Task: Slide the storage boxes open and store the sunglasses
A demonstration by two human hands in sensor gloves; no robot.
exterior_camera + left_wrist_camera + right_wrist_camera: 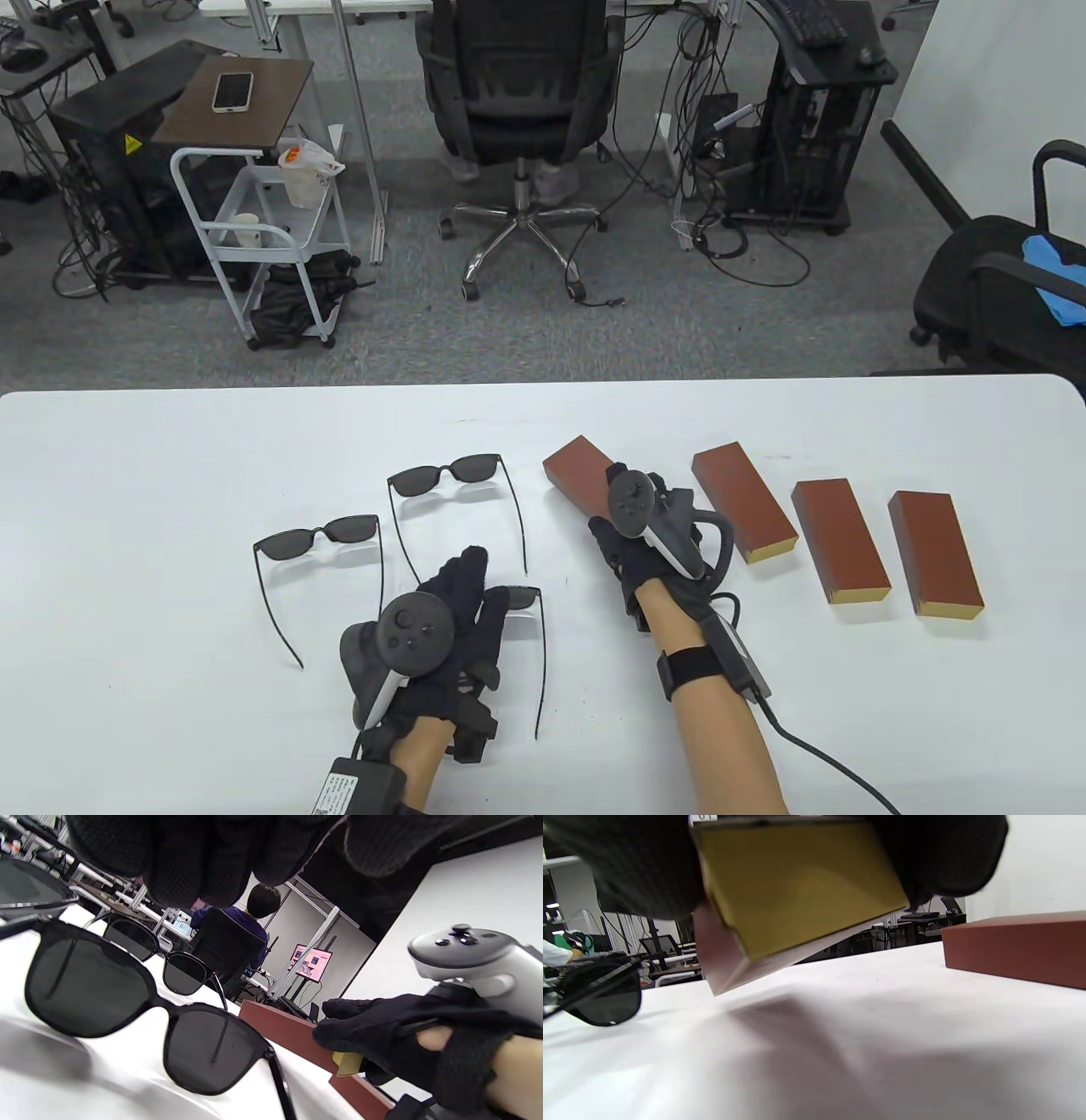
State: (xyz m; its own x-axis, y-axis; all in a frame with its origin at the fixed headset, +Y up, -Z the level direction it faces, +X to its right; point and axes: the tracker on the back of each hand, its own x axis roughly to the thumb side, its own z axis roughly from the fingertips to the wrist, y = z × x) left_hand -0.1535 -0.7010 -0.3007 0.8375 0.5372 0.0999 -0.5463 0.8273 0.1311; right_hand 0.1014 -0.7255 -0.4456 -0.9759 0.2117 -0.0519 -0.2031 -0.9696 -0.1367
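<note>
here, four brown boxes lie on the white table (170, 458). one box (579, 471) is at the middle of the table, under the right hand (653, 543), and its near end is lifted a little from the table, as the right wrist view shows with the yellow end (797, 882) in the air. the other three boxes are in a row to the right of it: the second box (744, 504) just beside the hand, then the third box (840, 540), then the fourth box (935, 552) nearest to the right edge. all three lie flat, apart from each other, with a yellow end toward the person.

there are three pairs of sunglasses, all with arms unfolded and dark lenses. one pair (316, 543) stands on the left, a second pair (450, 480) is behind it toward the middle, and the third pair (519, 598) is partly hidden under the left hand (441, 628).

the right hand grips the near end of the first box, with fingers curled around its sides. the left hand is over the third pair with fingers stretched forward and close together; whether they touch the frame i cannot tell.

beyond the table stand an office chair (517, 93) and a small cart (254, 221).
</note>
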